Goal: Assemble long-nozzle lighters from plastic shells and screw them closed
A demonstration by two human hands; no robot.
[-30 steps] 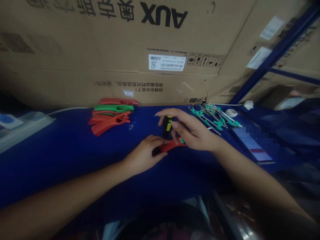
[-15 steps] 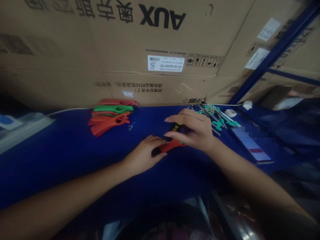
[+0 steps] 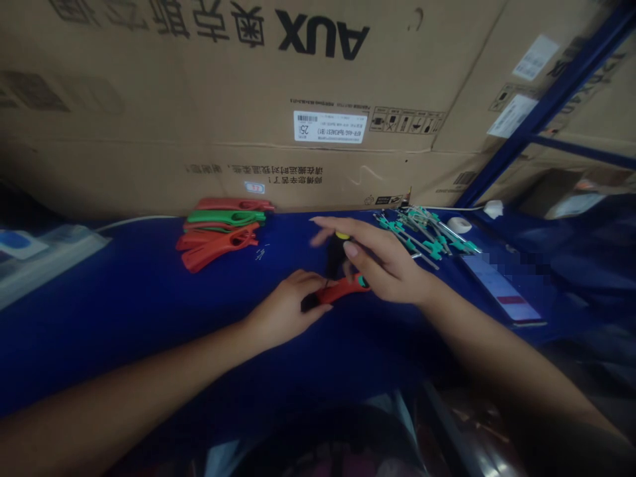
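Note:
My left hand [image 3: 291, 305] is closed around the left end of a red plastic handle casing [image 3: 342, 289], shaped like a long-necked lighter body, and presses it to the blue tabletop. A teal part shows at the casing's right end. Over the casing, my right hand [image 3: 382, 258] grips a short screwdriver [image 3: 336, 257] by its black handle, which has a yellow top. Its thumb lies against the handle and the index finger stretches past the top. The screwdriver stands nearly upright, its thin shaft meeting the casing beside my left fingers; the exact tip is blurred.
Several red and green casings [image 3: 218, 248] lie at the back left, with small screws [image 3: 261, 252] beside them. Metal rods with teal ends [image 3: 432, 245] are heaped at the back right, near a white tape roll [image 3: 458, 225] and a phone [image 3: 501, 289]. A large carton [image 3: 223, 93] stands behind.
My right hand has turned about the screwdriver, its fingers shifting left and opening around the handle. More of the casing's teal end shows. The left hand and casing stay in place.

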